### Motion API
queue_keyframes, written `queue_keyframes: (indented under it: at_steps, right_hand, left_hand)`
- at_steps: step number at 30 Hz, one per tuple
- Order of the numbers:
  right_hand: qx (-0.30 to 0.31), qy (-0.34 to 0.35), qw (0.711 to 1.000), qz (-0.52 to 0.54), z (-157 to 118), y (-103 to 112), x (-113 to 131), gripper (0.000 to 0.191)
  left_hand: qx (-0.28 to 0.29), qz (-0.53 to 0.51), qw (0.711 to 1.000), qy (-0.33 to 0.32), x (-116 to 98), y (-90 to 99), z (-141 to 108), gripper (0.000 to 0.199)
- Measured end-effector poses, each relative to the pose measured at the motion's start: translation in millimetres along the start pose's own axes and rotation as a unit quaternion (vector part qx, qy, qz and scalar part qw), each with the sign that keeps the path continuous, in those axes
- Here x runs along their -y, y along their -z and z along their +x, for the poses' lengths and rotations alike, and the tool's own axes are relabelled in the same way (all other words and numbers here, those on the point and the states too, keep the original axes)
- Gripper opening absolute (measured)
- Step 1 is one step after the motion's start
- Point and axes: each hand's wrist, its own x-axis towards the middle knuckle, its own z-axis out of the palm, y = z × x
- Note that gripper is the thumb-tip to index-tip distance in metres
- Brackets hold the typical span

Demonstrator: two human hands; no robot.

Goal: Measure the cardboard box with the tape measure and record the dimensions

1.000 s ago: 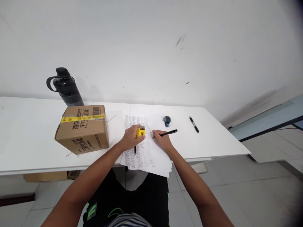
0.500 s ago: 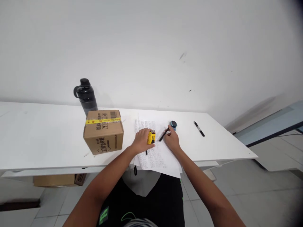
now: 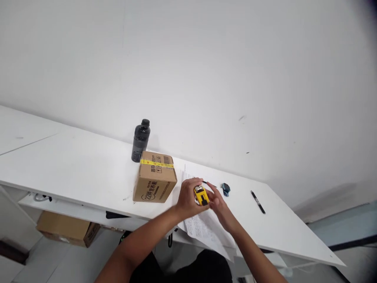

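My left hand (image 3: 188, 198) is closed around a yellow tape measure (image 3: 202, 195) with a black label and a silver top. Right beside it, my right hand (image 3: 217, 202) has its fingers near the tape's right side. A thin black pen (image 3: 210, 184) shows at the fingertips of both hands, and which fingers grip it is hard to tell. Below the hands lie printed white sheets (image 3: 203, 228), partly covered by them and reaching over the table's front edge.
A taped cardboard box (image 3: 156, 179) stands left of the hands, with a dark bottle (image 3: 141, 140) behind it. To the right on the white table (image 3: 88, 157) lie a blue watch (image 3: 226, 189) and a black marker (image 3: 258, 202). Another box (image 3: 66, 228) sits below the table.
The view has turned and tilted. My right hand has moved left to meet my left hand at the tape measure, and the tape measure has been turned.
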Motion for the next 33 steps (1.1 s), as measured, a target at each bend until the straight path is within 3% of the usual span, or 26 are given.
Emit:
queue_keyframes:
  at_steps: [2, 5, 8, 11, 14, 16, 18, 20, 21, 24, 26, 29, 33]
  right_hand:
    - [0.083, 0.038, 0.995, 0.029, -8.8, -18.6, 22.5, 0.087]
    - [0.123, 0.105, 0.986, 0.035, -3.2, -48.1, 48.5, 0.109]
    - [0.080, 0.201, 0.976, 0.027, 24.4, -76.6, 66.4, 0.113]
    - [0.002, 0.267, 0.962, 0.064, 58.5, -102.4, 87.9, 0.090]
    - [-0.058, 0.327, 0.940, 0.077, 81.4, -120.9, 118.9, 0.071]
    - [-0.108, 0.364, 0.924, 0.056, 88.1, -127.2, 138.0, 0.064]
    - [-0.128, 0.352, 0.925, 0.062, 91.8, -129.9, 148.7, 0.060]
    - [-0.103, 0.290, 0.944, 0.118, 97.1, -131.1, 148.5, 0.055]
    - [-0.086, 0.247, 0.953, 0.152, 101.3, -131.6, 145.0, 0.052]
    - [-0.046, 0.127, 0.975, 0.173, 118.9, -132.9, 128.9, 0.049]
    - [-0.029, 0.095, 0.988, 0.120, 130.6, -132.6, 119.9, 0.052]
    - [-0.019, 0.132, 0.991, -0.004, 139.8, -129.6, 114.3, 0.055]
    - [0.014, 0.210, 0.968, -0.133, 134.9, -126.1, 115.0, 0.058]
  left_hand:
    - [-0.059, -0.035, 0.996, 0.048, -25.1, 6.6, -3.9, 0.077]
    - [-0.104, -0.119, 0.977, 0.143, -66.2, 28.8, -3.9, 0.085]
    - [-0.092, -0.143, 0.969, 0.177, -101.5, 61.8, 3.1, 0.083]
    - [-0.077, -0.100, 0.981, 0.146, -127.1, 95.9, 12.4, 0.076]
    - [-0.089, 0.025, 0.990, 0.106, -139.4, 130.6, 24.2, 0.066]
    - [-0.107, 0.128, 0.980, 0.107, -135.5, 155.1, 31.6, 0.056]
    - [-0.137, 0.206, 0.957, 0.150, -120.0, 177.4, 35.4, 0.052]
    - [-0.160, 0.200, 0.932, 0.255, -96.4, 192.2, 33.9, 0.069]
    - [-0.141, 0.153, 0.930, 0.302, -83.9, 195.5, 31.6, 0.078]
    - [-0.113, -0.005, 0.932, 0.344, -54.7, 190.3, 23.8, 0.083]
    - [-0.095, -0.056, 0.932, 0.346, -45.7, 179.5, 22.5, 0.081]
    - [-0.061, -0.094, 0.930, 0.351, -43.4, 165.0, 27.8, 0.078]
    - [-0.051, -0.083, 0.932, 0.350, -45.4, 160.2, 36.5, 0.075]
